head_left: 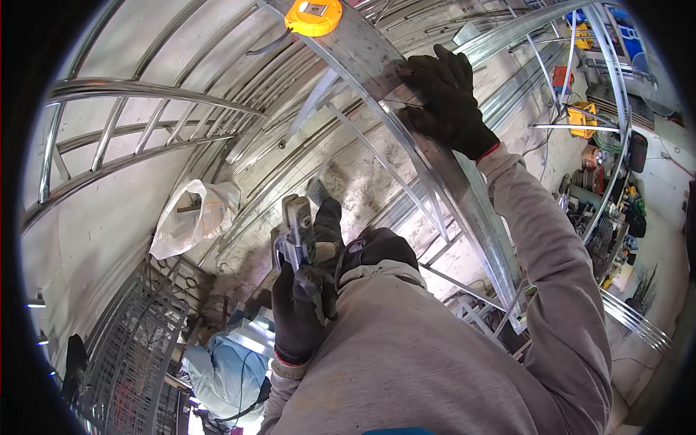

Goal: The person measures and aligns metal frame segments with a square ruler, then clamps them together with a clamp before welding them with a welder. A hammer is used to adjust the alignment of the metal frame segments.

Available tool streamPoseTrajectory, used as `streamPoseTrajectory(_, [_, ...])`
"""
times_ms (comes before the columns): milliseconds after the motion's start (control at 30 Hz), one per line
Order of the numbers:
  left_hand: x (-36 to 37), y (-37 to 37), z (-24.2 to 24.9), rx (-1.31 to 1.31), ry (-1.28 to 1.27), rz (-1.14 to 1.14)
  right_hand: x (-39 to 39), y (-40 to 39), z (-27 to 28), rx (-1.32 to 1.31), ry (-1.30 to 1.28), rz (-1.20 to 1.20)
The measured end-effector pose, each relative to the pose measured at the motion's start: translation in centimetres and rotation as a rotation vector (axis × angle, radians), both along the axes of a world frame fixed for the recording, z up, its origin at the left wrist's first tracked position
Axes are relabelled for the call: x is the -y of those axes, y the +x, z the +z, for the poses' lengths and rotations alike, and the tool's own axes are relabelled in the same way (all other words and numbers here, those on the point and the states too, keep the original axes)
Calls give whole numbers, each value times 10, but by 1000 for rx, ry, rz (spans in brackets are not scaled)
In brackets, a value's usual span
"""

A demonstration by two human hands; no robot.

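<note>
My left hand (301,308), in a dark glove with a red cuff edge, is closed around a grey metal hand tool (296,225). The tool's exact kind I cannot make out. Across the upper middle runs a long, flat metal beam (464,192), slanting from top left to lower right. On its upper face rests my right hand (446,101), also gloved, with fingers apart and thumb near the beam's edge. A thin dark line crosses the beam beside the thumb. A yellow tape measure (313,16) sits at the beam's far end.
Curved shiny railings (156,90) lean at the wall on the left, above a white sack (196,217). Metal grilles (130,348) stand lower left, near a light blue cloth (232,370). Long metal bars lie under the beam. Tools and a yellow crate (581,119) line the right.
</note>
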State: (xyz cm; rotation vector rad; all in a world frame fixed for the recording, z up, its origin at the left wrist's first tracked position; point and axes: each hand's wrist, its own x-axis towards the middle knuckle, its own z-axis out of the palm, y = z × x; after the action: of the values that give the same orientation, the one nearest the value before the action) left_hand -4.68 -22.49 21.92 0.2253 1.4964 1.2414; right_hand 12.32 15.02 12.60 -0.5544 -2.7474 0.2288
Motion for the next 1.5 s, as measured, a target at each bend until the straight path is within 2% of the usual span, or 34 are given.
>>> streamPoseTrajectory(133, [-6,-4,-1,43,-7,-88,0,0,1,2,-10,-6])
streamPoseTrajectory(333, [-8,1,-3,9,-27,-6,0,1,-3,65,12,-33])
streamPoseTrajectory(467, [-10,-5,-2,56,-66,-43,1,0,0,60,6,-31])
streamPoseTrajectory(667, [-9,-6,-7,-33,-55,-67,1,-1,0,44,6,-29])
streamPoseTrajectory(733, [-13,-8,-6,59,-52,-65,0,-1,1,39,2,-26])
streamPoseTrajectory(1067, [-12,-8,-6,49,-25,-76,-1,0,-1,42,23,-5])
streamPoseTrajectory(1367, [-8,-5,-7,-38,-80,-114,1,-1,0,39,-1,-30])
streamPoseTrajectory(1500, [-7,-7,-10,26,-59,-113,2,-2,0,26,0,-38])
